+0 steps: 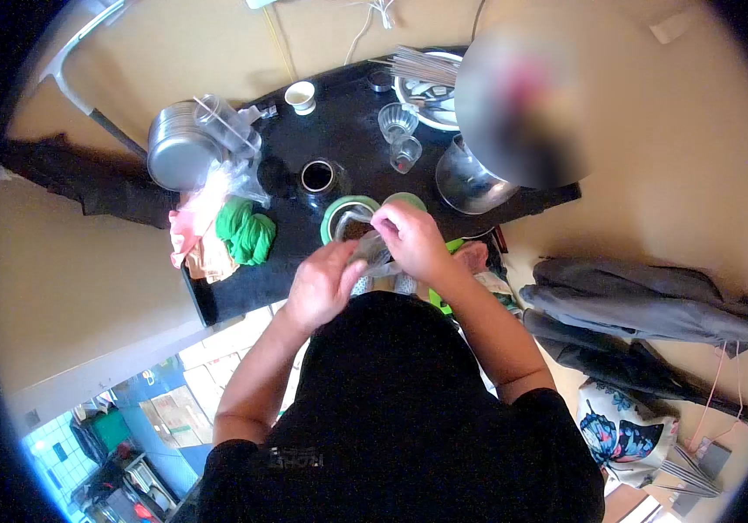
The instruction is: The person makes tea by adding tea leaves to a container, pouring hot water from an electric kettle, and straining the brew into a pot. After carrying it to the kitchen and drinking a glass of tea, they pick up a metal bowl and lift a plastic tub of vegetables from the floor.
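My left hand (322,283) and my right hand (411,241) meet over the near edge of a black counter (243,292). Between them they hold a thin clear plastic bag (370,253), fingers of both hands pinching it. Just beyond the hands sits a green-rimmed container (339,213) with something dark inside. A green lid-like shape (404,200) lies beside it, partly hidden by my right hand.
A dark jar (317,177), two glass tumblers (398,122), a white cup (301,96), stacked steel plates (178,148), a steel bowl (465,183), green cloth (248,231) and plastic bags (226,179) crowd the counter. Dark clothes (644,305) hang at right.
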{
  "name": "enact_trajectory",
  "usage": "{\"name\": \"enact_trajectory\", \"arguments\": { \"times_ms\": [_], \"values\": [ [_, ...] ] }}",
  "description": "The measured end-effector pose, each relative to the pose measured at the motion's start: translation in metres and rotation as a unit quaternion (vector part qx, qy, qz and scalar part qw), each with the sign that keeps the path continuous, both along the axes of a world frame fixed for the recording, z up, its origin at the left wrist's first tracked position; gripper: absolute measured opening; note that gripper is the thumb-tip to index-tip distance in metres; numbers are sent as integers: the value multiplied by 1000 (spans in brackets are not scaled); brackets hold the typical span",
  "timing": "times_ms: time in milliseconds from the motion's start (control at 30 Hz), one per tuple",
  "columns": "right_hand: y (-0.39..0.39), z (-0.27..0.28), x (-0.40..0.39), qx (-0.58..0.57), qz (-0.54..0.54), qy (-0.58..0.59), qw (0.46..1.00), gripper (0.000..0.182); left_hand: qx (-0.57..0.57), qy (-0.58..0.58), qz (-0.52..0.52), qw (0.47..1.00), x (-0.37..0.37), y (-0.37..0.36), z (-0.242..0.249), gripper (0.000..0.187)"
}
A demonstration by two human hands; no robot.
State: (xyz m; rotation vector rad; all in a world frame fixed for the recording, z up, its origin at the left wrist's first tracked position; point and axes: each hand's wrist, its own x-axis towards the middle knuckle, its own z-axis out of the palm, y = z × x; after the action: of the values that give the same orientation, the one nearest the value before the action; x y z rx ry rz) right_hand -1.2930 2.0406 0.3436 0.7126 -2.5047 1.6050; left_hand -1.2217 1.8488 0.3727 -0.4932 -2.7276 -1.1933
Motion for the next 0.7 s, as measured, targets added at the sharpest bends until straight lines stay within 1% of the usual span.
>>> {"name": "enact_trajectory", "arguments": {
  "times_ms": [100, 133, 233, 267, 367, 467, 567, 667, 700],
  "values": [
    [6, -14, 1, 74, 5, 11, 997, 3, -16, 4, 46, 999, -13, 1, -1, 23],
    [6, -18, 2, 72, 4, 14, 997, 4, -3, 41, 62, 997, -19, 3, 0, 17],
    [4, -23, 5, 66, -1, 25, 997, 8, 2, 95, 44, 994, -37, 3, 0, 12],
    [3, -23, 5, 64, -7, 34, 997, 10, 18, 74, 45, 996, -41, 3, 4, 12],
    [2, -21, 5, 45, -29, 65, 996, 14, 9, -43, -16, 999, -48, -4, 4, 15],
    [-1, -25, 3, 30, -41, 71, 996, 16, -64, -223, -63, 971, -50, -6, 9, 18],
    [-1, -28, 4, 43, -50, 64, 996, 18, -118, -201, -84, 969, -49, -5, 6, 21],
    [-1, -24, 4, 60, -49, 55, 995, 19, -209, -112, -104, 966, -53, -2, 0, 25],
    [-1, -23, 5, 65, -47, 51, 995, 19, -217, -103, -125, 963, -56, 0, -6, 25]
  ]
}}
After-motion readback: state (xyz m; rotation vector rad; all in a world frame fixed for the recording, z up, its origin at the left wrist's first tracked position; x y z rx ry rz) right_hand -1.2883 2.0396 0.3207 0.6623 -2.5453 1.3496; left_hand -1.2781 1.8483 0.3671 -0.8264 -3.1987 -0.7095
